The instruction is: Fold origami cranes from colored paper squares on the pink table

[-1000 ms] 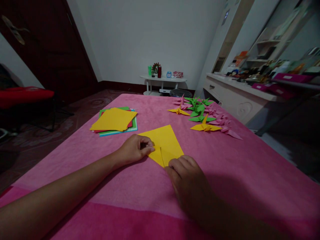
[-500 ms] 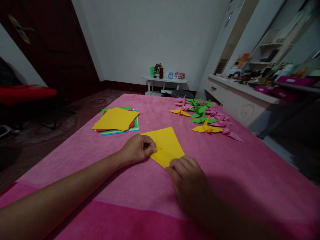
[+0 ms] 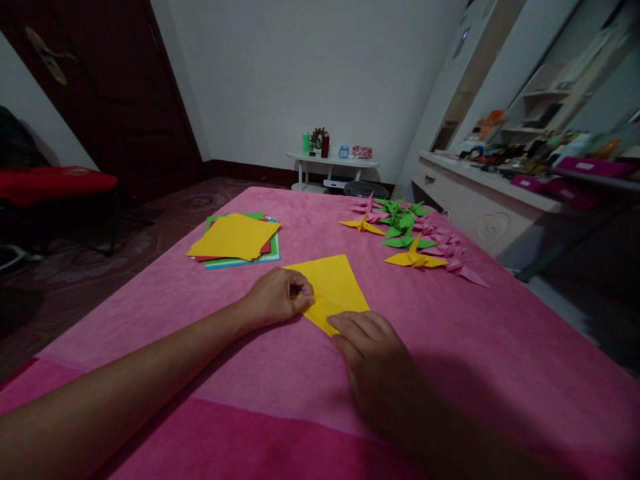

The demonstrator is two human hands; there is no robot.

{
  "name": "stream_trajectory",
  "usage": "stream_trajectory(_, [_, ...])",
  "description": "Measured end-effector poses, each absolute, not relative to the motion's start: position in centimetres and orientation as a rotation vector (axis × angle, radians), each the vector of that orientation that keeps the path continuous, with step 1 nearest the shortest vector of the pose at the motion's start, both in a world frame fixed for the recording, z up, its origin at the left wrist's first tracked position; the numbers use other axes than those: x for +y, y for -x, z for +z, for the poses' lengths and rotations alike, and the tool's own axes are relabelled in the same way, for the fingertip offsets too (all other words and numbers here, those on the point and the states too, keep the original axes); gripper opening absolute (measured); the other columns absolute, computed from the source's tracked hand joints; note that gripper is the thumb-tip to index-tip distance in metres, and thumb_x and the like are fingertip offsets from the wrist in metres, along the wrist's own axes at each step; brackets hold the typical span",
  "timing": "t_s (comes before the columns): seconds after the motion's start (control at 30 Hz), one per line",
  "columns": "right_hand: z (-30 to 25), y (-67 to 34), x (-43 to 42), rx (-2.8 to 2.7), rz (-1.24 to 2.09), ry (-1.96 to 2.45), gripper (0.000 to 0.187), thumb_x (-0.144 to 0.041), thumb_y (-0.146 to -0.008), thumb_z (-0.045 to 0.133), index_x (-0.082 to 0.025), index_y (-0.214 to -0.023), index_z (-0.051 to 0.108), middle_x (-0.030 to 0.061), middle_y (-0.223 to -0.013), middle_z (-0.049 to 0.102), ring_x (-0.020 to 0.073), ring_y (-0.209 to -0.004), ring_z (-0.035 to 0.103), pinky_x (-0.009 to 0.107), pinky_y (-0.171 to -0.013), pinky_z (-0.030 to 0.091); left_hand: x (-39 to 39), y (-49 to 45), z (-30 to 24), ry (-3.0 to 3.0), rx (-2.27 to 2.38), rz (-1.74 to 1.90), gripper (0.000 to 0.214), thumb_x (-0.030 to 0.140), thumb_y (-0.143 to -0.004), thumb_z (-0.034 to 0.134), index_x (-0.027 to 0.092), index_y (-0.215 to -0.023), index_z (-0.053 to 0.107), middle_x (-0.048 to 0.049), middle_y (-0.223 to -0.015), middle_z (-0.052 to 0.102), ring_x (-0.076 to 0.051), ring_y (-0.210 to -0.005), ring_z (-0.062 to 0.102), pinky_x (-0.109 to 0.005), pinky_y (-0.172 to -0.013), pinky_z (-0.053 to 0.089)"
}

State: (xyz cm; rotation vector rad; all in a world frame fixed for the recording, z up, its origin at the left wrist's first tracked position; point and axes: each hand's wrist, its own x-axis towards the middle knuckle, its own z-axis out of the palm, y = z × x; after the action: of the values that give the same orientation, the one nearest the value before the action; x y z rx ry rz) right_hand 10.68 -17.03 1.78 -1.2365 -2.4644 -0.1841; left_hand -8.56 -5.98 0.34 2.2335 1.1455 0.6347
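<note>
A yellow sheet of origami paper (image 3: 336, 281) lies at the middle of the pink-covered table, one corner pointing away from me. My left hand (image 3: 283, 293) pinches its left corner between thumb and bent fingers. At the near right edge, my right hand (image 3: 375, 353) grips the paper, thumb below and fingers on top near the bottom corner. The fingers cover part of that edge, so the fold under them is hidden.
A stack of coloured paper (image 3: 235, 238), yellow on top, lies at the left. To the right are several folded paper cranes (image 3: 416, 259) in yellow, green and pink. Beyond the pink cloth (image 3: 225, 373) stand a white side table (image 3: 333, 160) and a cluttered dresser (image 3: 480, 187).
My right fingers have slid slightly left over the paper's bottom corner. The left hand keeps its pinch. The whole view has shifted a little.
</note>
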Motion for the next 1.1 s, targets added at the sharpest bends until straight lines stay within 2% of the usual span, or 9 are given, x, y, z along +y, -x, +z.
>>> stream_trajectory(0.43, [1.7,-10.8,-17.0,-2.478,-0.102,1.238,0.032,-0.005,-0.077,0.049,-0.015,-0.103,0.065,0.0066,-0.115,0.064,0.0201,-0.106,0.053,0.034,-0.094,0.035,-5.8,8.5,0.2,-2.209,1.165,0.577,0.013,0.025,-0.071,0.058,0.014,-0.063,0.058,0.0019,-0.057,0.055,-0.009,-0.051,0.046,-0.019,-0.048,0.031])
stream_trajectory(0.53, [1.7,-10.8,-16.9,-2.499,-0.088,1.241,0.032,-0.006,-0.075,0.050,-0.015,-0.102,0.065,0.0071,-0.113,0.065,0.0200,-0.104,0.053,0.035,-0.093,0.035,-5.6,8.6,0.2,-2.194,1.192,0.585,0.011,0.026,-0.070,0.060,0.015,-0.073,0.060,0.0023,-0.060,0.057,-0.009,-0.052,0.047,-0.020,-0.048,0.031])
stream_trajectory(0.63, [1.6,-10.7,-16.9,-2.482,-0.111,1.232,0.030,-0.005,-0.074,0.050,-0.015,-0.098,0.065,0.0078,-0.108,0.066,0.0202,-0.100,0.055,0.035,-0.091,0.036,-5.4,8.9,0.2,-2.247,1.253,0.630,0.020,0.029,-0.069,0.064,0.018,-0.085,0.062,0.0011,-0.071,0.061,-0.011,-0.060,0.051,-0.021,-0.052,0.034])
stream_trajectory(0.87, [1.2,-10.8,-16.8,-2.496,-0.135,1.212,0.030,-0.006,-0.073,0.050,-0.015,-0.097,0.065,0.0087,-0.106,0.066,0.0201,-0.097,0.055,0.035,-0.090,0.036,-6.3,8.9,1.3,-2.618,1.275,0.623,0.009,0.027,-0.078,0.060,0.020,-0.082,0.061,-0.0025,-0.084,0.062,-0.017,-0.081,0.053,-0.026,-0.068,0.037])
stream_trajectory(0.97, [1.2,-10.8,-16.7,-2.491,-0.115,1.209,0.030,-0.006,-0.073,0.049,-0.015,-0.097,0.065,0.0083,-0.106,0.066,0.0203,-0.097,0.055,0.036,-0.091,0.035,-6.8,8.7,1.8,-2.793,1.202,0.554,0.015,0.033,-0.082,0.058,0.019,-0.082,0.063,-0.0045,-0.083,0.063,-0.018,-0.080,0.052,-0.029,-0.069,0.034])
stream_trajectory(1.1, [1.4,-10.7,-16.7,-2.512,-0.102,1.229,0.031,-0.007,-0.072,0.050,-0.015,-0.098,0.065,0.0079,-0.105,0.066,0.0199,-0.095,0.055,0.035,-0.090,0.036,-6.7,7.9,1.8,-2.836,1.231,0.528,0.024,0.044,-0.080,0.058,0.020,-0.079,0.063,-0.0040,-0.079,0.063,-0.019,-0.078,0.052,-0.030,-0.065,0.031])
